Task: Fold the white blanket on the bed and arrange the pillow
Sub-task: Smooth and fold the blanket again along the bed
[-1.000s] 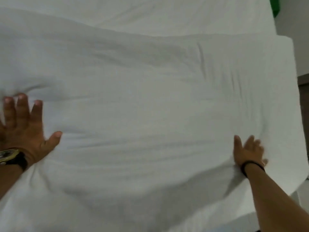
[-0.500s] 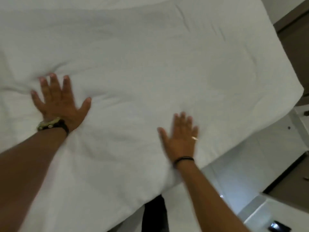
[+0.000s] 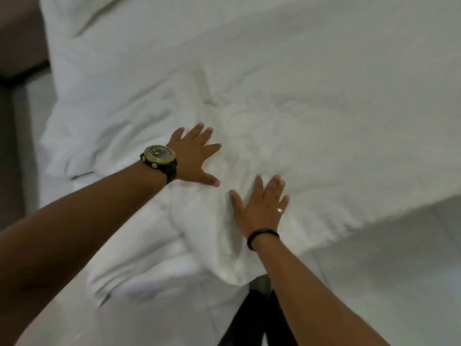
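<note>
The white blanket lies spread over the bed and fills most of the view, with a rumpled corner near its near left end. My left hand, with a gold-faced watch on the wrist, lies flat on that rumpled part, fingers apart. My right hand, with a ring and a black wristband, presses flat beside it near the blanket's near edge. Neither hand holds cloth. A white pillow lies at the upper left, partly cut off by the frame. More white folded bedding hangs below my left forearm.
Pale floor tiles show at the lower right beside the bed's edge. A brown wall or headboard stands at the far left. My dark trouser legs show at the bottom.
The view has swung left toward the bed's pillow end. Both hands have slid across the blanket and now lie close together on its rumpled corner, where before they were wide apart.
</note>
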Demonstrator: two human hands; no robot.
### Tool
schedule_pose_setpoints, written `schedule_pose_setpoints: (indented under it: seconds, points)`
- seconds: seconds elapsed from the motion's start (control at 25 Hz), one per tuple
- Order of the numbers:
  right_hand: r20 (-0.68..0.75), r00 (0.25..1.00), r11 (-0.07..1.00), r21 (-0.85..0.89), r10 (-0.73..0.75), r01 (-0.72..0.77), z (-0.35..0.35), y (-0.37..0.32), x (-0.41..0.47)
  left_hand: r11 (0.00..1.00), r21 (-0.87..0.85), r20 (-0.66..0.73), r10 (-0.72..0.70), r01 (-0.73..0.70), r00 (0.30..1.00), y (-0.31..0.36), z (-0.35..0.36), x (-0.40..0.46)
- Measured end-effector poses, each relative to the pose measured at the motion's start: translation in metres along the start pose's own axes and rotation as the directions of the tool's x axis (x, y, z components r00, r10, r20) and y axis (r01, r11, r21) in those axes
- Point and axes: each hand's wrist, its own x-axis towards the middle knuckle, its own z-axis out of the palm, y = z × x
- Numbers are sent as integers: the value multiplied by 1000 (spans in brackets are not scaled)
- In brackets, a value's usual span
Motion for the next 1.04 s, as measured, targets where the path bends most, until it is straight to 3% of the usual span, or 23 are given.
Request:
schedule_pose_setpoints:
  seconds: [0.12,0.28,0.56,0.88,1.04]
  points:
    - [-131,991,992,-125,7,-23,38,-5,4,997,-23,93,-68,70,993,-41,27,-24]
    - [-260,966,987,-154,-3,-38,64,-2,24,982,134,-159,150,-129,976,-79,45,7]
    - [-520,853,953,-281,-53,-112,100,15,56,973,100,-174,225,-210,959,-94,90,80]
    - [-625,777,960,-252,-67,-120,104,18,48,967,103,-80,242,-234,967,-91,87,78]
    - [-614,788,969,-220,-47,-113,100,18,42,966,119,-54,235,-228,970,-89,83,79]
